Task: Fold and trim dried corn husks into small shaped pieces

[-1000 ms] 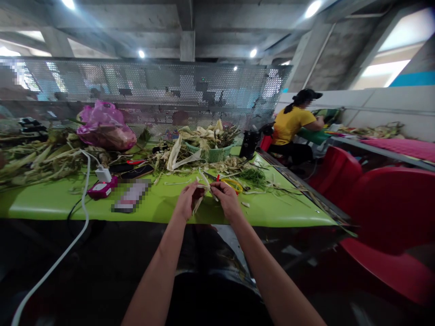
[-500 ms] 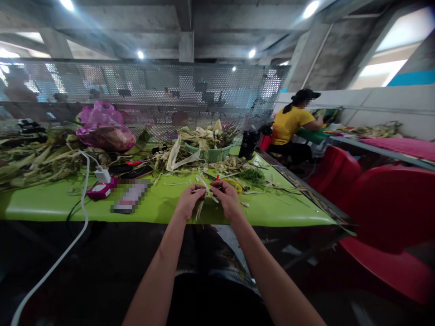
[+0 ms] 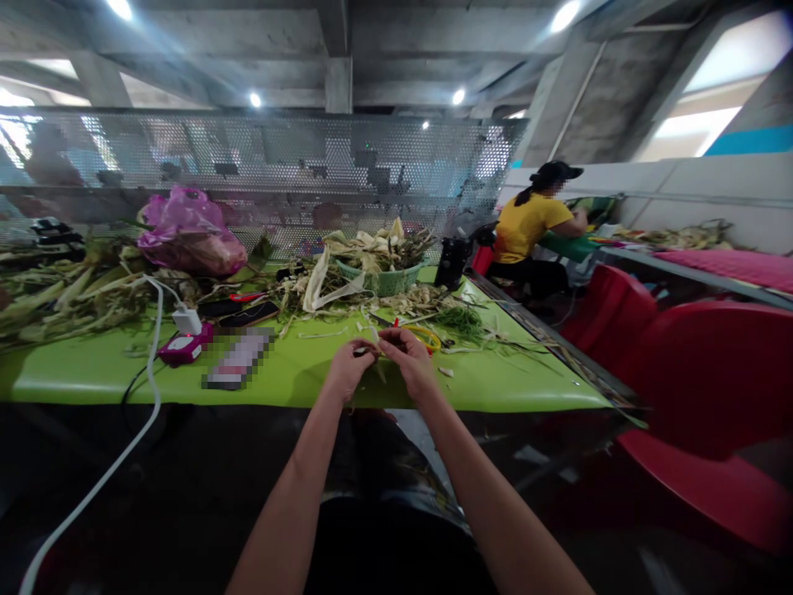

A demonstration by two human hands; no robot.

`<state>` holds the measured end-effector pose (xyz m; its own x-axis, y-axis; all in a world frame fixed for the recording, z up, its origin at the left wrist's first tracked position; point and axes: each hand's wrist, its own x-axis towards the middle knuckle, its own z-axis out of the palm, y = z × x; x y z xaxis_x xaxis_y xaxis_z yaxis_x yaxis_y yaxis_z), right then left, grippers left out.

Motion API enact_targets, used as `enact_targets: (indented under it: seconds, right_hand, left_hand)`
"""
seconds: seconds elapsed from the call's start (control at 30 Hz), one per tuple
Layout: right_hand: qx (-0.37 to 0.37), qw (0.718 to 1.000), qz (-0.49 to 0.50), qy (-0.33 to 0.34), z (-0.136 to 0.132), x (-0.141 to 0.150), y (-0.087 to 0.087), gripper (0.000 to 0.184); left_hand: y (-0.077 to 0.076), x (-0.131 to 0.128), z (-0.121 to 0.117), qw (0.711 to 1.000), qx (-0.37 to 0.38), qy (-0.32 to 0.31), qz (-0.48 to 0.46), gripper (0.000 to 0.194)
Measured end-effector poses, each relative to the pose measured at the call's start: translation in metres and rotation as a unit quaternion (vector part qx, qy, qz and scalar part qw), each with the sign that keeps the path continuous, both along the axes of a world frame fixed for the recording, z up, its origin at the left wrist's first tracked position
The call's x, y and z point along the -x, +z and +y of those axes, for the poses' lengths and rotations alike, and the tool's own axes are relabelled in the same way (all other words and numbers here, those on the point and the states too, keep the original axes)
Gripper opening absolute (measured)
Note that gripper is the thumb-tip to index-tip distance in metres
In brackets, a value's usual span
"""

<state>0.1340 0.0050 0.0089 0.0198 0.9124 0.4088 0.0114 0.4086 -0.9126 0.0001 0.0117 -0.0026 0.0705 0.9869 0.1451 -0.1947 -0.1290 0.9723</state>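
Over the near part of the green-covered table (image 3: 297, 376), my left hand (image 3: 350, 364) and my right hand (image 3: 405, 355) meet, fingers pinched on pale strips of dried husk (image 3: 375, 334). One strip end sticks up between the fingertips; most of the rest is hidden by the fingers. Just beyond my hands lie a yellow ring-shaped item (image 3: 427, 335), a scissors-like tool partly covered, and a bundle of green strands (image 3: 463, 322). A small pale scrap (image 3: 445, 372) rests to the right of my right hand.
Behind stands a green basket (image 3: 396, 282) heaped with dried husks. Left are a purple plastic bag (image 3: 192, 235), husk piles (image 3: 80, 297), a phone (image 3: 240, 359) and a magenta power socket (image 3: 186, 345) with a white cable. Red chairs (image 3: 706, 372) and a person in yellow (image 3: 526, 223) are at right.
My fingertips have drawn closer together. The husk strips, which stuck out crosswise and hung below my left hand, are now mostly covered by my fingers, with one end pointing up.
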Motion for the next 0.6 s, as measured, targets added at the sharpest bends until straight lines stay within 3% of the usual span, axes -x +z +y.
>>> enact_targets:
  seconds: [0.17,0.6]
  right_hand:
    - [-0.006,0.999,-0.021,-0.046,0.0042,0.0021,-0.0041,0.024]
    - [0.003,0.999,0.041,-0.019,0.0023,0.0002,-0.0006,0.026]
  left_hand:
    - [0.0008,-0.0009,-0.0018,0.999,-0.014,-0.004,0.039,0.013]
    - [0.002,-0.0017,-0.002,0.996,-0.046,-0.017,0.08,0.008]
